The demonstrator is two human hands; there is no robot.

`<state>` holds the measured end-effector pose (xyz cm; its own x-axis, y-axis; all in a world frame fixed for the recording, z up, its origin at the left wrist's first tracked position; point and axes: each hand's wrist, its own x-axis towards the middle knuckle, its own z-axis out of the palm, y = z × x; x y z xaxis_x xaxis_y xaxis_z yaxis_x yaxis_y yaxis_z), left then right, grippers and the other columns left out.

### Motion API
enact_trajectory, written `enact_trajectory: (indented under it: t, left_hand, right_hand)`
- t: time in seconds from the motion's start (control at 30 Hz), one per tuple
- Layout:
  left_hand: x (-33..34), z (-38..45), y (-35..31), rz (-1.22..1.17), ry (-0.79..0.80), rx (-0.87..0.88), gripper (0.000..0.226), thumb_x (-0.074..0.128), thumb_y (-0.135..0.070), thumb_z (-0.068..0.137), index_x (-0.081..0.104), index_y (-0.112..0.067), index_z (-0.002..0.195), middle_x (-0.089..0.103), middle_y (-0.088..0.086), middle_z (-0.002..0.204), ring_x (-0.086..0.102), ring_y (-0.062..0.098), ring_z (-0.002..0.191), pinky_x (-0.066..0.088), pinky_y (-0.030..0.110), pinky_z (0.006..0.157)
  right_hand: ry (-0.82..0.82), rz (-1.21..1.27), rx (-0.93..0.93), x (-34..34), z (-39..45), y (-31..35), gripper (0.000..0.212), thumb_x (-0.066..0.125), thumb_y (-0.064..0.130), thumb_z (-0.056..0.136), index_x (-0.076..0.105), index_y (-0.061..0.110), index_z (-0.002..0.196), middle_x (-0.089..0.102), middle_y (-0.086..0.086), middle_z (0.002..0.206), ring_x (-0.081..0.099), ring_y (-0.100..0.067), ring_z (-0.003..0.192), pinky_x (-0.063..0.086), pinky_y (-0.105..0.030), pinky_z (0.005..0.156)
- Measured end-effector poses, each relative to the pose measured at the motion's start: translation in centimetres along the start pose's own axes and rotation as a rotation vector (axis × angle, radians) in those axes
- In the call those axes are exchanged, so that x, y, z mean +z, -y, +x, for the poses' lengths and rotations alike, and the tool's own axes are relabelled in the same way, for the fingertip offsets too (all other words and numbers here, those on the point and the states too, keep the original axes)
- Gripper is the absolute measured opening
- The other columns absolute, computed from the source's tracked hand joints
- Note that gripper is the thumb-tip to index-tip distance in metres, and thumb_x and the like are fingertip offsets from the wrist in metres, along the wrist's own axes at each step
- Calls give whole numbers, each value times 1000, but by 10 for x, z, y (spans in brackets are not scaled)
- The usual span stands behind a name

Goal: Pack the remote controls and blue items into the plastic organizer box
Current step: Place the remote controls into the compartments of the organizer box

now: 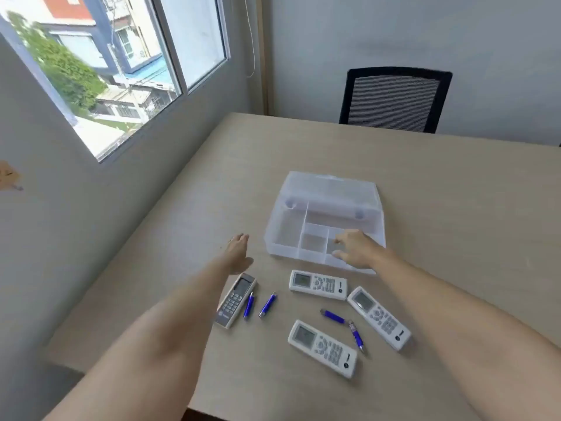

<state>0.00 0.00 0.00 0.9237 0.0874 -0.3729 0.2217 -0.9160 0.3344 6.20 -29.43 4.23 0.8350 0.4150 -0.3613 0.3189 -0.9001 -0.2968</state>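
A clear plastic organizer box (285, 226) stands open on the table, its lid tilted back and its compartments bare. My right hand (355, 249) rests open over the box's front right compartment, fingers spread. My left hand (238, 252) hovers open just left of the box, holding nothing. In front lie several remotes: a grey one (235, 300) under my left wrist and three white ones (317, 284), (378, 318), (322, 348). Several small blue items lie among them: two (249, 305), (267, 305) beside the grey remote, two more (333, 316), (357, 335) between the white remotes.
The beige table (440, 208) runs to a grey wall with a window (121, 56) on the left. A black mesh chair (394, 100) stands at the far edge. The table's near edge is under my forearms.
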Motion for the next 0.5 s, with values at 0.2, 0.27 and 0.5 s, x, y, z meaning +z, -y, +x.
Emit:
enact_trajectory:
  t: [0.2, 0.27, 0.5]
  left_hand:
    - [61, -23, 44, -79, 200, -234, 64, 57, -13, 84, 30, -5, 142, 36, 16, 146, 39, 33, 133, 38, 40, 109]
    - [79, -24, 50, -48, 205, -245, 63, 57, -16, 81, 33, -9, 139, 39, 15, 139, 42, 32, 127, 41, 39, 105]
    - [89, -10, 54, -73, 141, -261, 52, 63, -21, 76, 39, -7, 120, 45, 14, 119, 48, 29, 103, 44, 33, 82]
  right_hand:
    - [194, -38, 8, 67, 15, -2, 48, 58, 32, 89, 49, 8, 129, 52, -15, 134, 53, -32, 119, 46, -43, 98]
    - [208, -78, 3, 85, 19, -2, 47, 61, 32, 87, 49, 7, 124, 51, -15, 129, 53, -32, 115, 46, -41, 94]
    - [96, -251, -10, 121, 33, -5, 51, 66, 28, 77, 47, 8, 119, 51, -13, 125, 48, -31, 117, 43, -41, 97]
